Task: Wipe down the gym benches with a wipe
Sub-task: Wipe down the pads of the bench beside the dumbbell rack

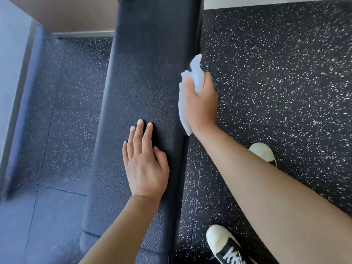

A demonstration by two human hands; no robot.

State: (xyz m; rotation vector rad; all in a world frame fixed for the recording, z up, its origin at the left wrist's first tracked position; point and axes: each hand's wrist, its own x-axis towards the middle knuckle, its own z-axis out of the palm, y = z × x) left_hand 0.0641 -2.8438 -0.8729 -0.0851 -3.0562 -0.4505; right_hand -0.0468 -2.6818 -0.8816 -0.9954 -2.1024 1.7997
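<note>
The right hand (pixel 200 103) has its grip clamped on the wipe (pixel 197 77) at the counter's (pixel 137 82) right edge; the left hand (pixel 144 162) rests flat, fingers straight; best sweep long, overlapping strokes with steady pressure.

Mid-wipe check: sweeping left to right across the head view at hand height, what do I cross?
Grey wall → speckled black rubber floor → black padded gym bench with the left hand flat on it → white crumpled wipe at the bench's right edge, gripped by the right hand → white-toed sneaker.
</note>
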